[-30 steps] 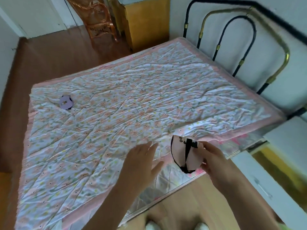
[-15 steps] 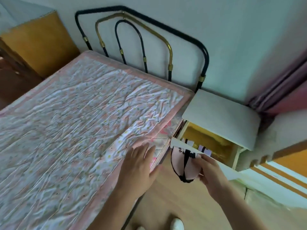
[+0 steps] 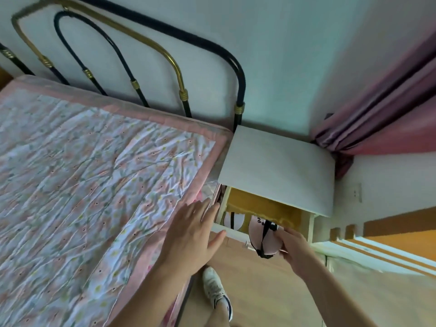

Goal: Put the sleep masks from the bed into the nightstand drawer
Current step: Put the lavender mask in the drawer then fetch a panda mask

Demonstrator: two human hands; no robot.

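My right hand (image 3: 295,249) grips a pink sleep mask (image 3: 260,237) with a black strap, held at the front edge of the open nightstand drawer (image 3: 266,208). A second pale mask (image 3: 233,221) with a black strap lies inside the drawer at its left. The drawer has a yellow-brown inside and belongs to a white nightstand (image 3: 278,168) beside the bed (image 3: 94,185). My left hand (image 3: 193,234) hovers with straight fingers over the bed's right edge, holding nothing.
A black and brass metal headboard (image 3: 179,74) runs behind the bed. Pink curtains (image 3: 389,109) hang at the right above the nightstand. My white shoe (image 3: 215,289) stands on the wooden floor between bed and nightstand.
The view has swung right from the bed to the nightstand. My right hand has carried the pink mask up to the open drawer. My left hand stays over the bed edge.
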